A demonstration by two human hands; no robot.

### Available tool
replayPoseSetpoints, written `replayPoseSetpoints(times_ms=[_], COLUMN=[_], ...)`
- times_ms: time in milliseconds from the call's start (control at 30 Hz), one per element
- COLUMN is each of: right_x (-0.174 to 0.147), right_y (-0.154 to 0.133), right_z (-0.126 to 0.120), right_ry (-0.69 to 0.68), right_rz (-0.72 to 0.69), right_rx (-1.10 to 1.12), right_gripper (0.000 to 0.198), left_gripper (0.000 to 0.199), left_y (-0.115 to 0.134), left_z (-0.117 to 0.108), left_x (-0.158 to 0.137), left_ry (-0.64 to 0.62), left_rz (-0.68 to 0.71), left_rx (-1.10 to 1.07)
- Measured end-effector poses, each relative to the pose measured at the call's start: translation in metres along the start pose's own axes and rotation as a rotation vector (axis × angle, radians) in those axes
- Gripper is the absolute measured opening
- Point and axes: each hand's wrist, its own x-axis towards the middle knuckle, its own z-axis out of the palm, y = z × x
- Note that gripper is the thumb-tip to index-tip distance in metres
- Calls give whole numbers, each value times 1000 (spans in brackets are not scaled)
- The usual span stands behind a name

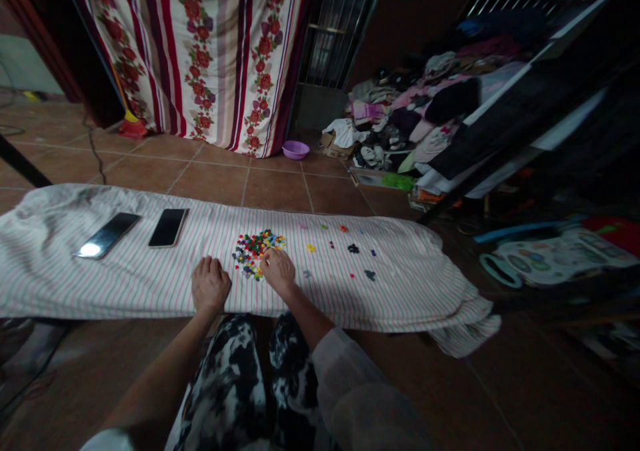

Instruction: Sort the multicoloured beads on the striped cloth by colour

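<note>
A heap of small multicoloured pieces (255, 244), too small to identify as beads or buttons, lies on a striped cloth (220, 221). My right hand (279, 269) is at the heap's right edge, fingertips pinched together; anything between them is hidden. Left of the heap, my left hand (210, 283) rests on the cloth with its fingers curled in, and nothing shows in it. To the right lie little groups sorted by colour: yellow pieces (311, 248), black pieces (353, 248), dark grey pieces (370, 275), orange pieces (343, 228) and blue pieces (373, 253).
Two phones, a shiny one (107, 235) and a dark one (169, 228), lie on the cloth at left. Beyond are a striped floral curtain (220, 57), a purple basin (295, 149), a red broom (133, 125) and a clothes pile (415, 111). A toy panel (565, 257) stands at right.
</note>
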Motion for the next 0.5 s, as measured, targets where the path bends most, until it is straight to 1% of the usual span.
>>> replayPoseSetpoints(times_ms=[167,300,400,500], right_x=[-6,-14,-19,-24], right_y=[5,12,19,32], right_z=[2,0,-2,-3], right_ry=[19,33,50,82], right_rz=[-7,-41,-28,9], right_rx=[61,107,126,127], right_gripper=[12,16,20,22], left_gripper=[33,32,34,35], left_y=[0,1,1,1], left_z=[0,-1,-1,-2], left_x=[0,0,0,1], left_ry=[4,25,7,-15], left_rz=[-4,-18,-21,-30], left_rx=[-14,-18,-22,-44])
